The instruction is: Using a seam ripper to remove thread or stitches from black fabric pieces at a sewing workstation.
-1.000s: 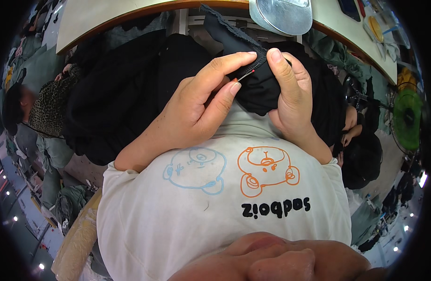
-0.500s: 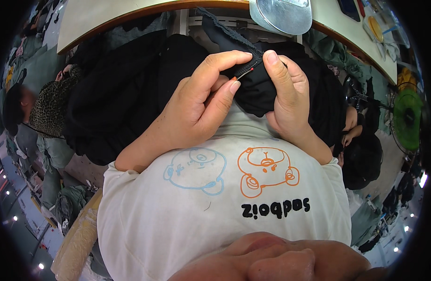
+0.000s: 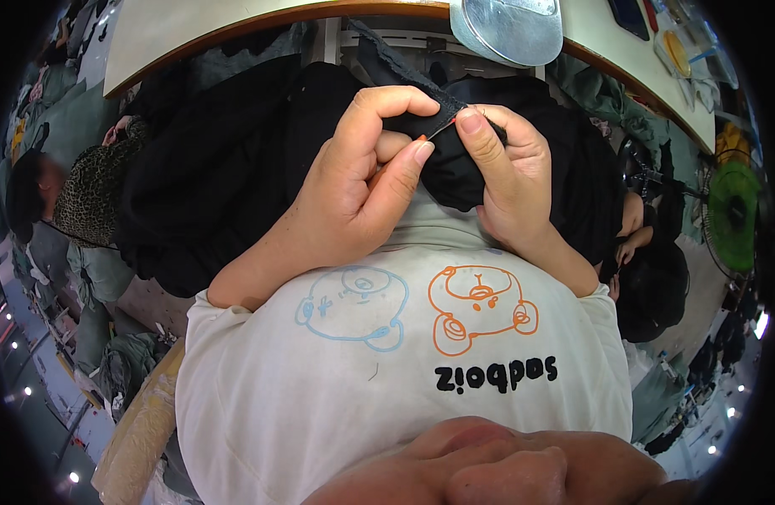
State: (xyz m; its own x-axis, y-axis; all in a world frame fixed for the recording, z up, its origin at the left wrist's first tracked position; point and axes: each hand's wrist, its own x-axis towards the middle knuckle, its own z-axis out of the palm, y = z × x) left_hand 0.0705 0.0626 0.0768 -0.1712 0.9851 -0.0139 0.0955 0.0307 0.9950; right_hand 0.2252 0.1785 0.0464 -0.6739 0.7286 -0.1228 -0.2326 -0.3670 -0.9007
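Observation:
A black garment lies across my lap and bunches up under both hands. My left hand pinches a fold of its edge between thumb and forefinger. A thin tool with an orange tip shows between my two hands; which hand grips it I cannot tell. My right hand presses its thumb and fingers on the same fold, right beside the left fingertips. The two hands touch over the fabric's seam. Part of the cloth is hidden beneath my palms.
A pale table with a wooden edge runs along the top, and a round metal lid sits on it. A green fan stands at right. A person in leopard print sits at left. Piles of grey-green cloth lie around.
Both hands have shifted slightly up and together along the black fabric's edge; the right thumb now meets the left forefinger at the fold.

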